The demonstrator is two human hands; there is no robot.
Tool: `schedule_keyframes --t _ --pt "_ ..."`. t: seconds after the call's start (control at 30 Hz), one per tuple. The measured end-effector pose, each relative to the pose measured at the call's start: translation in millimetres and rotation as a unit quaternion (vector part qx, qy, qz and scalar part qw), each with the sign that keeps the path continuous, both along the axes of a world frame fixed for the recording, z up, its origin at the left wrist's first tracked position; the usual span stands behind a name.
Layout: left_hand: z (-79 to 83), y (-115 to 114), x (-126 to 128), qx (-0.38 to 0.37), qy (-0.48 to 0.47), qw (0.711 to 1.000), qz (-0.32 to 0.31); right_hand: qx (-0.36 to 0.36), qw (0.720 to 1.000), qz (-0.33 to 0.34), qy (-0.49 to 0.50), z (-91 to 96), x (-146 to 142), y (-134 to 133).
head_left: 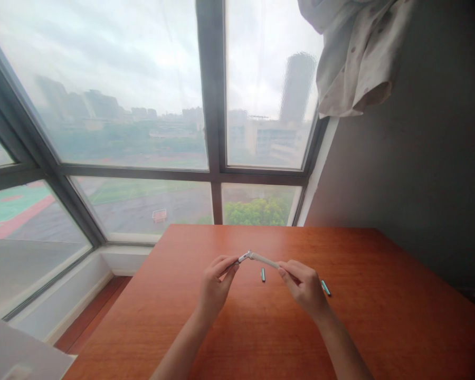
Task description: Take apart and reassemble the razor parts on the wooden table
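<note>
Caps point(263, 274) in teal lie near the white pen point(261, 258) pinched between left hand point(216, 282) and right hand point(303, 285).

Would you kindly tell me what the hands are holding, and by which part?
A slim white pen-like stick, held at both ends: the left hand pinches its left tip, the right hand its right end. Its exact kind is unclear.

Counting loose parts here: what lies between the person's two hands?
In the head view, a white stick spans from the left hand to the right hand; beneath it a small teal cylinder lies on the table.
</note>
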State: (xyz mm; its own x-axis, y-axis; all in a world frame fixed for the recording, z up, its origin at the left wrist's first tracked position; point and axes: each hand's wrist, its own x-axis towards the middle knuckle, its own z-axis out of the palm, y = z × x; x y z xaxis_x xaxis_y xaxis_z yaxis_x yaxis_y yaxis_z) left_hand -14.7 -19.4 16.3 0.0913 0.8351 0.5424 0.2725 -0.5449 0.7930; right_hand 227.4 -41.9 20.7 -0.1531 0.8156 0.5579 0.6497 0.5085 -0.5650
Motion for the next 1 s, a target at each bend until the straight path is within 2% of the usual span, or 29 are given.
schedule_keyframes --t 0.2,0.4,0.57,0.77,1.0 --pt "0.8 0 0 -0.008 -0.006 1.000 0.010 -0.004 1.000 -0.006 0.007 -1.1 1 1" --pt "2.7 0 2 -0.017 -0.023 1.000 0.009 0.010 0.998 -0.010 0.060 -1.2 -2 2" --pt "-2.4 0 5 -0.059 -0.071 0.996 -0.019 -0.010 0.997 0.022 0.070 0.2 -9 0" --pt "-1.9 -4 8 -0.114 -0.132 0.984 -0.034 -0.015 0.996 -0.002 0.089 -5.8 -7 4" --pt "-1.4 -5 10 -0.109 -0.135 0.984 -0.045 -0.051 0.990 0.042 0.123 -1.2 -13 -1"
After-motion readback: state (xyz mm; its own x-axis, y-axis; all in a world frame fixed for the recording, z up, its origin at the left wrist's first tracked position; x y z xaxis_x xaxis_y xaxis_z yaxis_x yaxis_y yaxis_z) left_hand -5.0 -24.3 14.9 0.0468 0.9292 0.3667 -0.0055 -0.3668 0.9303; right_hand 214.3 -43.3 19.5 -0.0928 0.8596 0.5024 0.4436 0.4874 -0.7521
